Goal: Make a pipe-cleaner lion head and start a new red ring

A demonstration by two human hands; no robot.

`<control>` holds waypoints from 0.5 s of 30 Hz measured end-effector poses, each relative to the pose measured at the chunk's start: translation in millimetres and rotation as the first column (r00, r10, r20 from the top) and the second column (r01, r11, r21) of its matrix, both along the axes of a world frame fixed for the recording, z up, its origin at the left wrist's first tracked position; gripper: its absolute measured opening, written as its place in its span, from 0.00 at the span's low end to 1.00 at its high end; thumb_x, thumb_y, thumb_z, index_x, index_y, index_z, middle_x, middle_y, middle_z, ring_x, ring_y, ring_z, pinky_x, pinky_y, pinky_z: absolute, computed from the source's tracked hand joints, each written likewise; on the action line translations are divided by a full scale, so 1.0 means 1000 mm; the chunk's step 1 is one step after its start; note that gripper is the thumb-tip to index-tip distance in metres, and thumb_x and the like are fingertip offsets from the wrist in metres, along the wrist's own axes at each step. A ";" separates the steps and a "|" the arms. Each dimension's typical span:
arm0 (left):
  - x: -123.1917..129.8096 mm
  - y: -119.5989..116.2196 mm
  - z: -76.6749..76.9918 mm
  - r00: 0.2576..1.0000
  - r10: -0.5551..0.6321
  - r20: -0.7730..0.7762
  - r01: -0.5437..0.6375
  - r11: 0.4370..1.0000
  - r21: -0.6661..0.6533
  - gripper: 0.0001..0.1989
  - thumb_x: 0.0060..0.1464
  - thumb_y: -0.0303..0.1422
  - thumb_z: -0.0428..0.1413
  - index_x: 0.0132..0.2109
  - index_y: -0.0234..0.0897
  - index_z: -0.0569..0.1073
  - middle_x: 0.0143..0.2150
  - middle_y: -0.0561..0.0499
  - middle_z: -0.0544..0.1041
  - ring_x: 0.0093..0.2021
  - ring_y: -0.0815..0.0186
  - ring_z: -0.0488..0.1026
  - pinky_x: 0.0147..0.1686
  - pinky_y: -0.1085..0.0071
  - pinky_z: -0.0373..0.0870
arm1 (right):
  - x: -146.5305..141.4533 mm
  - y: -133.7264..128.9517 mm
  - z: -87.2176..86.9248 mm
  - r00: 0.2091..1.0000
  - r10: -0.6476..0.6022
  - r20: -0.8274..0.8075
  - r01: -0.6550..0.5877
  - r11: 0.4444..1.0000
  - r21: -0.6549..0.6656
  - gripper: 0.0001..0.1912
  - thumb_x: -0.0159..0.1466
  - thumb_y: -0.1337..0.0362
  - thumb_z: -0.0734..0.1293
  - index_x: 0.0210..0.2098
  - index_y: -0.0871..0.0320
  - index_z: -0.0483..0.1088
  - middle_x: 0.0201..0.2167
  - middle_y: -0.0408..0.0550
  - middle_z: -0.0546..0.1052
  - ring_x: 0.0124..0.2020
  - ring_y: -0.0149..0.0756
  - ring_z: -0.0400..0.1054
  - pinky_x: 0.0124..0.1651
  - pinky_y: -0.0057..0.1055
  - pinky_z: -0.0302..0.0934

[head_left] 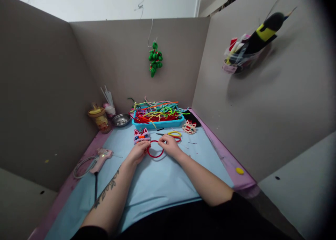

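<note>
A red pipe cleaner [155, 157] is bent into a ring above the blue table cover. My left hand [140, 151] pinches its left side, and my right hand [168, 146] pinches its upper right; both hands are closed. Just behind my left hand lies a purple and pink animal face made of pipe cleaners [141, 136]. Scissors [174, 134] with yellow and red handles lie behind my right hand, which partly covers them. A cream and red animal face [189, 127] rests farther right.
At the back stands a blue tray [157, 124] heaped with coloured pipe cleaners. A pink glue gun [101, 159] with its cord lies at left, near a metal bowl [121, 120] and a cup [99, 119]. Grey panels enclose the table; a green ornament [155, 59] hangs behind.
</note>
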State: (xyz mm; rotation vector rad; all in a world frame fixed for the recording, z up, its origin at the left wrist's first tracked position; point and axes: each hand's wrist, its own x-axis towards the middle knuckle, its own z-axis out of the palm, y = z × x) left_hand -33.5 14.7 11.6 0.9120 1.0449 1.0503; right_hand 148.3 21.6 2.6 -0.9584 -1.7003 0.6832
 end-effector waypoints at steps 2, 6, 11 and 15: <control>0.000 0.002 -0.004 0.997 0.010 -0.075 -0.008 1.000 0.026 0.15 0.38 0.40 0.65 0.25 0.33 0.72 0.21 0.54 0.69 0.19 0.74 0.62 0.19 0.76 0.55 | 0.000 0.001 -0.001 1.000 -0.021 -0.005 0.021 1.000 -0.014 0.07 0.55 0.67 0.65 0.21 0.57 0.70 0.23 0.44 0.71 0.30 0.35 0.64 0.35 0.30 0.55; 0.000 0.003 -0.008 0.969 0.016 -0.247 0.007 0.996 0.092 0.15 0.41 0.42 0.62 0.25 0.33 0.72 0.19 0.54 0.68 0.18 0.74 0.58 0.18 0.76 0.51 | 0.000 0.005 -0.004 0.999 -0.040 0.005 0.041 0.999 -0.030 0.06 0.55 0.66 0.65 0.21 0.57 0.69 0.23 0.44 0.71 0.30 0.34 0.64 0.35 0.30 0.55; -0.013 0.005 0.006 0.880 0.276 -0.387 -0.092 0.898 0.430 0.17 0.46 0.45 0.58 0.32 0.33 0.75 0.27 0.50 0.73 0.27 0.68 0.67 0.28 0.73 0.62 | 0.001 0.010 -0.009 0.996 -0.021 -0.087 0.006 0.984 -0.178 0.06 0.53 0.63 0.65 0.23 0.58 0.67 0.21 0.41 0.69 0.27 0.32 0.62 0.32 0.28 0.54; -0.036 0.022 0.004 0.641 0.683 -0.350 -0.386 0.681 0.622 0.25 0.45 0.43 0.59 0.50 0.36 0.69 0.47 0.44 0.73 0.42 0.61 0.70 0.39 0.67 0.66 | 0.004 0.015 -0.014 0.970 -0.086 -0.228 0.018 0.958 -0.287 0.07 0.52 0.61 0.65 0.23 0.58 0.65 0.18 0.38 0.65 0.23 0.29 0.57 0.28 0.27 0.52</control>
